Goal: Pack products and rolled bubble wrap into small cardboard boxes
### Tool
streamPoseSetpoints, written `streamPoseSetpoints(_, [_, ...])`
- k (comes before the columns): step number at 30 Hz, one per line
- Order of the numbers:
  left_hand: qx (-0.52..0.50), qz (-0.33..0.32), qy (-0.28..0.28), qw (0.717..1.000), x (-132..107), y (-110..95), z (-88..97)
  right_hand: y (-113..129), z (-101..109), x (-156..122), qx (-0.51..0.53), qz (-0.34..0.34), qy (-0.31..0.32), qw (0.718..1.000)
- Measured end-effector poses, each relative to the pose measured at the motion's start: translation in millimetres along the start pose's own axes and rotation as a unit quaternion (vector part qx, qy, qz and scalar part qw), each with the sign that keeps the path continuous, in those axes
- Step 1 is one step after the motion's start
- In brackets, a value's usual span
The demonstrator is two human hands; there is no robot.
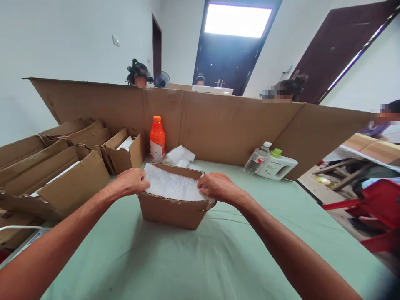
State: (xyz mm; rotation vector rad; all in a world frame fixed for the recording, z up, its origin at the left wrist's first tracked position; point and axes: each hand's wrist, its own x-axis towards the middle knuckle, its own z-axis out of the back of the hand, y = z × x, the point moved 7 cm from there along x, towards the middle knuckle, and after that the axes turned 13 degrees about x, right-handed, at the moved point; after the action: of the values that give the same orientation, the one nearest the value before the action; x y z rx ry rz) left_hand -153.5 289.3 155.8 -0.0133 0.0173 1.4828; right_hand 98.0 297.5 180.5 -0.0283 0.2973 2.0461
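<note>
Past cardboard boxes (75, 183) along the left edge of the counter (250, 258), pinches bubble wrap (170, 182) by its left end with the left grip (137, 181), in the mouth of an open carton (171, 212) near mid-counter. Pinches the right end with the right grip (215, 186), left of a white jug (275, 168) near the far right corner.

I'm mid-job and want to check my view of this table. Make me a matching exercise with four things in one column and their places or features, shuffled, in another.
Things:
1. Bubble wrap
2. Orange bottle
3. Clear bottle
4. White jug

Places or features:
A. Has a green cap
B. Stands beside white packing material
C. Has a white cap
D. Between the left hand and right hand, at the open carton

Pairs: 1-D, 2-B, 3-C, 4-A
</note>
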Motion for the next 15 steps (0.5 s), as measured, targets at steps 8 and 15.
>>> streamPoseSetpoints(8, [-0.060,-0.112,-0.218,0.968,-32.4,-40.5,50.4,4.2,-3.2,0.6,-0.030,0.032,0.021,0.999])
streamPoseSetpoints(15, [-0.122,-0.223,0.036,0.966,-2.0,-70.9,16.3,18.9,-5.2,7.3,-0.060,0.087,0.064,0.992])
